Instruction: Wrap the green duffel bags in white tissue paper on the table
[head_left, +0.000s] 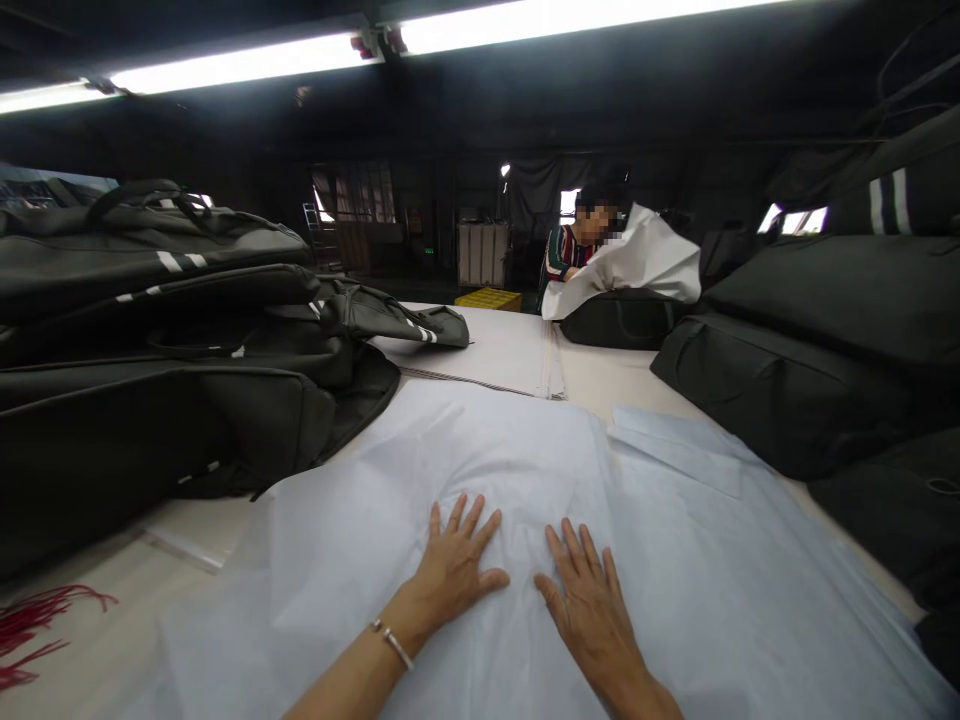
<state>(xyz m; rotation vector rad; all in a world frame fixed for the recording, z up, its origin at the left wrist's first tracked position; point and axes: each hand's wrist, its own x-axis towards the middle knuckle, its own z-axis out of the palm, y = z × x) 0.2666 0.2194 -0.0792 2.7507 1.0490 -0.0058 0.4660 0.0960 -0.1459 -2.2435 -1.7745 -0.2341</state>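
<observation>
A large white sheet point(525, 450), thin and wrinkled, lies across the near part of the table. My left hand point(456, 568), with a silver bracelet on the wrist, rests palm down on it with fingers spread. Just to its right, my right hand point(589, 600) is also flat on the sheet, fingers apart. The hands do not touch each other, and neither holds anything. More pale sheets point(705, 550) lie to the right of my right hand.
Dark bags with white stripes point(172, 410) are piled at the left, and more dark bags point(817, 370) at the right. Beyond a flat white stack point(487, 345), a person point(562, 255) handles white material point(637, 260) over a dark bag. Red strings point(37, 625) lie at near left.
</observation>
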